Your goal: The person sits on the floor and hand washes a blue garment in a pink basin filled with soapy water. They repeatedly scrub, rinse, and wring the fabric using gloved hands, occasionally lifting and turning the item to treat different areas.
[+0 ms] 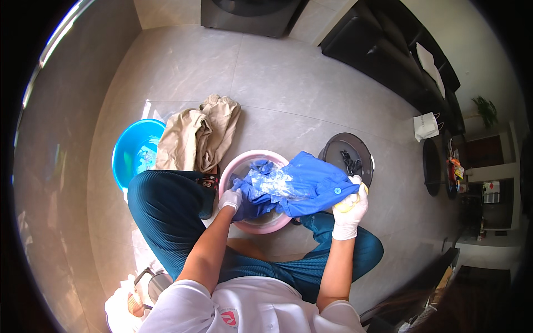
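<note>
A blue buttoned garment [312,179] is stretched between my gloved hands above a pink basin [250,154]. White foam or powder covers part of its cloth, and its lower left part hangs into the basin. My left hand [231,200] grips the bunched cloth at the basin's left rim. My right hand [352,204] holds the garment's right end, out beyond the basin. In the same hand is a yellow object [343,206], partly hidden by the fingers; what it is I cannot tell.
A blue basin [125,141] with water stands at the left, beside beige folded cloth [195,133]. To the right is a dark basin [333,143] holding a small black cloth [352,162]. Farther off are a black sofa [370,50], a white paper bag [425,126] and a front-loading appliance [254,21].
</note>
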### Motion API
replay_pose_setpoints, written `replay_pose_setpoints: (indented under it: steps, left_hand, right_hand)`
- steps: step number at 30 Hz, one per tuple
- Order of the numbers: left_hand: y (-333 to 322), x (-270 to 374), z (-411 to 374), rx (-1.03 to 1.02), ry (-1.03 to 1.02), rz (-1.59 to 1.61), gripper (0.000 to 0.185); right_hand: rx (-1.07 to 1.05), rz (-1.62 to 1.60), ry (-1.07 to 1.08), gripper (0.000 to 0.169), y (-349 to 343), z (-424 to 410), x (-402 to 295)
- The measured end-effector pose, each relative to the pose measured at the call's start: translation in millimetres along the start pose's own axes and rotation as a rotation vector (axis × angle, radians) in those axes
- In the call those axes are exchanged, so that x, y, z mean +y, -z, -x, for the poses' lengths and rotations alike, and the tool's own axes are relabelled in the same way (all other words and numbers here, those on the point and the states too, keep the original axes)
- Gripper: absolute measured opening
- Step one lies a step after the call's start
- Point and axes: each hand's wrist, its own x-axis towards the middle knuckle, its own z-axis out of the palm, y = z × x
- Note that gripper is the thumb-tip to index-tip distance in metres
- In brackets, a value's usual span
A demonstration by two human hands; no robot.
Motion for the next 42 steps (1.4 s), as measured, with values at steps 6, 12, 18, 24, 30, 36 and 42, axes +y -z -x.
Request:
replay_pose_setpoints:
  steps: [6,12,18,24,30,36,42]
  left_hand:
    - [38,49,29,-0.448,0.285,1.156,0.055]
    - [129,117,131,-0.392,0.203,1.701,0.023]
    - [170,145,169,-0.513,0.142,1.814,0.027]
    - [160,147,167,-0.580,0.168,1.843,0.023]
    - [164,128,155,-0.547,0.118,1.802,0.027]
    - [168,96,115,-0.301,-0.027,1.762,0.035]
    - [132,102,124,-0.487,-0.197,1.217,0.035]
  right_hand:
    - [-0.049,0.048,-0.035,0.017,26,-19,23]
    - [0.314,0.244,-0.126,0.020,98,-30,45]
    - [0.413,1.115,-0.321,0.013,160,-17,62]
    - [0.091,1.625,-0.132,0.041,138,-4,110]
    - [0.155,1.033,-0.677,0.027,97,-1,137]
    - [-0.138,1.356,0.018,0.040,81,-3,80]
    - [-0.490,1.934,0.564,0.025,46,-13,27]
